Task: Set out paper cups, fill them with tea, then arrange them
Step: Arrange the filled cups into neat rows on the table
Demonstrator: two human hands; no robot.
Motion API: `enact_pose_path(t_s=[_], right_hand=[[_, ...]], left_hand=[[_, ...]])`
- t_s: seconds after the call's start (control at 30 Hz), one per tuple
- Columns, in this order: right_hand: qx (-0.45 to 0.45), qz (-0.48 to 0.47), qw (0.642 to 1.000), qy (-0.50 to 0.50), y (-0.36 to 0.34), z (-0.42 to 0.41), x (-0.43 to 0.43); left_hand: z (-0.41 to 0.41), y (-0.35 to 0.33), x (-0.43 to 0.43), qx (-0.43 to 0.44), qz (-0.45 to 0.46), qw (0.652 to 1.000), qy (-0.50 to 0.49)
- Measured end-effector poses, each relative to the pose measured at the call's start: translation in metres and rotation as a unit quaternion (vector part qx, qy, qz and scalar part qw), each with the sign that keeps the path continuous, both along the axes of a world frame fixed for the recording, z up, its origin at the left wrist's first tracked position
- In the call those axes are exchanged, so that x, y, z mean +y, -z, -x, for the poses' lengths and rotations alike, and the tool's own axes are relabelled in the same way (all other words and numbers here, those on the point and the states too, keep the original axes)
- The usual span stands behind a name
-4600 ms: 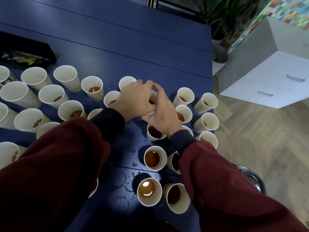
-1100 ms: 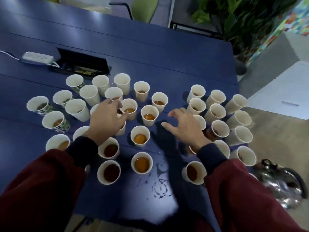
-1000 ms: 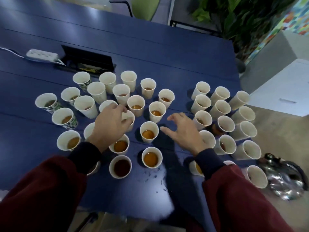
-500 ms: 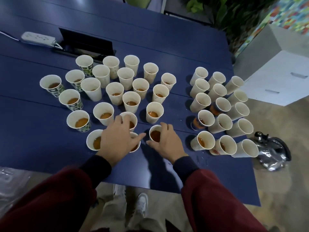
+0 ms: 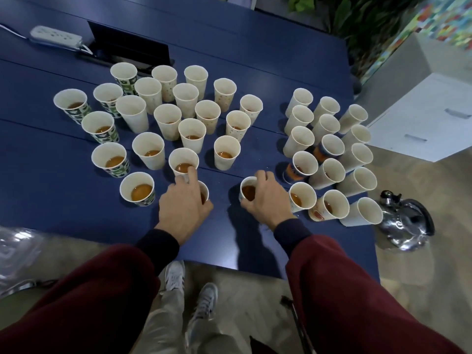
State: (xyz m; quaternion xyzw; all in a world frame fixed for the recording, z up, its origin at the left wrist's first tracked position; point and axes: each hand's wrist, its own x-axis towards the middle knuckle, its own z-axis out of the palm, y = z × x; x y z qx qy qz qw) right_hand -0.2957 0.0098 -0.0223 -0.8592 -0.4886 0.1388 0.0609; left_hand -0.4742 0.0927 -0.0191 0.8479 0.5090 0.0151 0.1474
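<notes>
Several paper cups holding tea stand on the blue table (image 5: 63,205) in two clusters, a left cluster (image 5: 184,108) and a right cluster (image 5: 329,149). My left hand (image 5: 184,203) lies over a cup (image 5: 205,192) at the front of the left cluster, thumb and fingers round it, and hides most of it. Its index fingertip touches the rim of the tea cup behind (image 5: 183,160). My right hand (image 5: 265,198) grips another tea cup (image 5: 247,192) by its side, in the gap between the clusters.
A shiny steel kettle (image 5: 403,221) sits at the table's right front corner. A power strip (image 5: 55,37) and a black cable box (image 5: 127,47) lie at the back left. A white cabinet (image 5: 421,111) stands to the right. The table's near edge is just below my wrists.
The view has pulled back. Both hands came to the front cups; the right hand now grips its cup and has slid it right, away from the left hand.
</notes>
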Motion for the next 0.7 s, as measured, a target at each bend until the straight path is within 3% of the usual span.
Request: enact_pose_path(t_s=[0.13,0.3,0.57,0.7], right_hand=[[-0.006,0.012,1.0,0.007,-0.003,-0.024,-0.005],[0.063,0.001,0.998,0.026,0.003,-0.03,-0.006],[0.048,-0.002,0.999,0.003,0.003,-0.032,-0.006],[0.077,-0.083,0.992,-0.054,-0.018,-0.036,-0.001]], left_hand=[[-0.006,-0.006,-0.007,-0.01,-0.011,1.0,0.015],[-0.018,-0.01,-0.005,-0.015,-0.001,0.999,0.049],[-0.036,-0.019,0.013,-0.046,0.039,0.995,0.082],[-0.051,-0.034,0.026,-0.066,0.04,0.992,0.104]])
